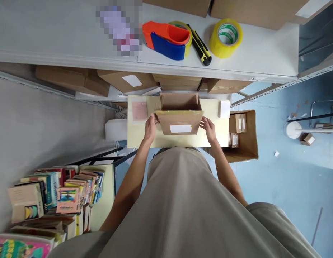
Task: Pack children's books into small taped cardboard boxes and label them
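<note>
An open-topped cardboard box stands on a small pale-yellow table in front of me, a white label on its near side. My left hand is at its left side, fingers curled against the edge there and partly hidden. On the opposite side, the fingers of my right hand press against the box's right wall. Both hands grip the box between them. The box's inside is in shadow, so its contents cannot be made out.
On the shelf above lie an orange-and-blue tape dispenser, a utility knife and a yellow tape roll. A large carton with small boxes stands right of the table. Stacked books are at lower left.
</note>
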A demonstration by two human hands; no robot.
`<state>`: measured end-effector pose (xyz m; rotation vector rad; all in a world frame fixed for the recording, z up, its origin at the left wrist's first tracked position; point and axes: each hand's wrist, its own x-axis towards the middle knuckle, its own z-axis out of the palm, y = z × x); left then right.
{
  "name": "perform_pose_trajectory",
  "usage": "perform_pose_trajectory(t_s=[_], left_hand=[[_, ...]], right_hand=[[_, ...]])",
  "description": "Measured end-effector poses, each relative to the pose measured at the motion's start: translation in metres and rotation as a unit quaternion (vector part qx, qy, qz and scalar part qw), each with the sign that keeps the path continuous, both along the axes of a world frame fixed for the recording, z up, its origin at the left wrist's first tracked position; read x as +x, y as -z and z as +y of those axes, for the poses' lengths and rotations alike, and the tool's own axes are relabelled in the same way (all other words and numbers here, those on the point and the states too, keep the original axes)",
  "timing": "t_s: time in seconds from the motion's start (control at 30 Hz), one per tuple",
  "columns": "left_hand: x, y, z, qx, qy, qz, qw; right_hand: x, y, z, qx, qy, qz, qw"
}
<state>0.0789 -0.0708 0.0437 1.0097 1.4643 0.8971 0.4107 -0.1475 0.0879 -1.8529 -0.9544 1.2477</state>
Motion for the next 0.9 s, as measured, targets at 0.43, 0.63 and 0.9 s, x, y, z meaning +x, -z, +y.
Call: perform_pose_trajectory(t_s=[0.43, 0.63, 0.9], left_hand=[[0.009, -0.06, -0.006, -0.067, 0.118, 0.336, 0.932], [0.02, -0.075, 0.013, -0.064, 0.161, 0.425, 0.889], [-0.008, -0.044, 0.027, -0.032, 0.112, 0.289, 0.95]], right_hand=[[-0.014, -0.004, 0.004, -0.053, -0.014, -0.107, 0.993], [-0.013, -0.014, 0.014, -0.047, -0.062, -0.242, 0.967], [-0.009, -0.024, 0.017, -0.058, -0.022, -0.257, 0.965]])
